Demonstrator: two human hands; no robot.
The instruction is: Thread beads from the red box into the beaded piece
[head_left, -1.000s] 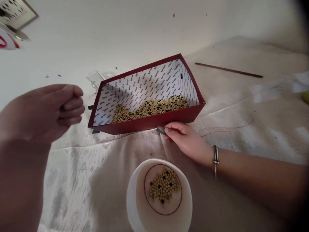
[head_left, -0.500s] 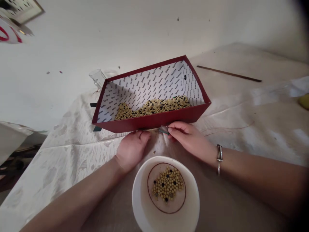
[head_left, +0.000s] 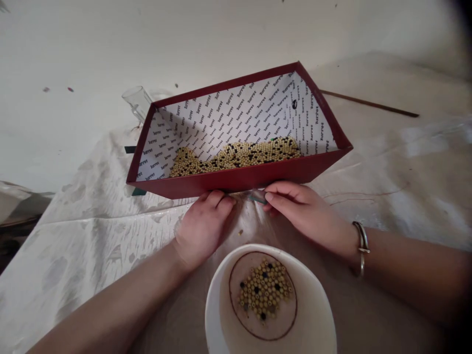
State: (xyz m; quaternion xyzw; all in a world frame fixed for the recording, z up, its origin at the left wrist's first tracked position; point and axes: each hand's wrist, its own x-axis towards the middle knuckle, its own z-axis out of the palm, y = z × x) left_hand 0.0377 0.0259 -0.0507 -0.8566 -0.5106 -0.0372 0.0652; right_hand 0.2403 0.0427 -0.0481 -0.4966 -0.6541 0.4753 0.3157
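Note:
A red box with white printed lining stands tilted on the table, its opening towards me. Tan and black beads lie heaped along its lower side. At the foot of the front wall, my left hand is closed, fingers curled under and their tips hidden. Beside it, my right hand pinches a small clear piece with a dark green edge between thumb and fingers; its exact kind is unclear. Nearer me is a white tub holding similar beads on its bottom.
Behind the box's left end stands a clear glass. A thin brown stick lies at the back right. Reddish thread trails over the pale cloth on the right. One loose bead sits between the hands and the tub.
The view has moved in, so the box and tub look larger. My left fingers show more plainly against the box. The small clear piece stays pinched in my right hand.

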